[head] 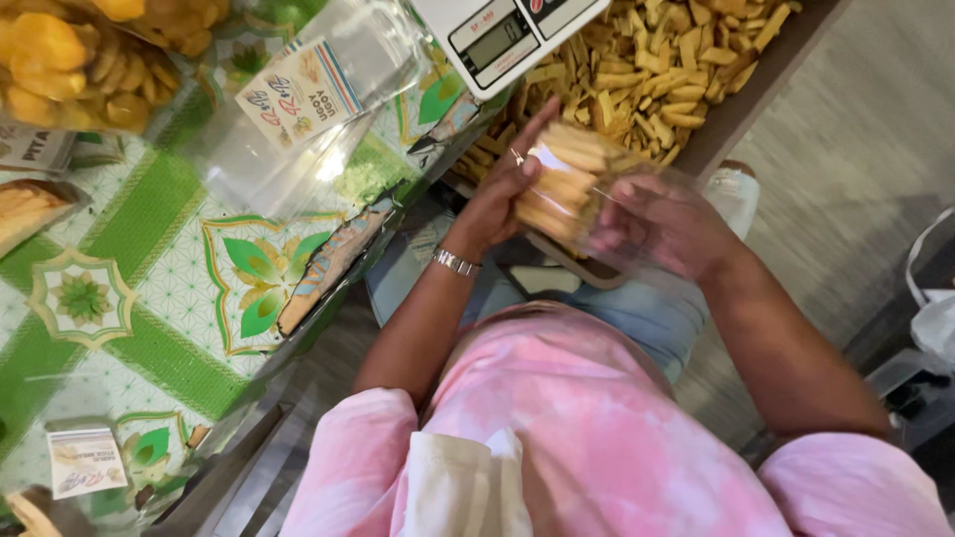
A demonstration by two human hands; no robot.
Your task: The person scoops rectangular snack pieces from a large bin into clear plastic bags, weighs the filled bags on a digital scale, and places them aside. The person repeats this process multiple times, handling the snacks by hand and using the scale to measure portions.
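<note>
I hold a clear plastic bag (572, 189) partly filled with yellow snack sticks, over my lap. My left hand (502, 189) grips the bag's left side, with a ring on one finger and a metal watch on the wrist. Seen blurred through the plastic, my right hand (662, 224) holds the bag's right side. Just beyond the bag lies a tray (736, 109) heaped with loose yellow sticks. A white digital scale (502, 35) stands at the tray's left edge.
A table with a green patterned cloth (149, 288) is on my left. On it lie empty clear bags with printed labels (298, 94) and filled bags of yellow snacks (75, 60). A white plastic bag (935, 298) sits on the floor at the right.
</note>
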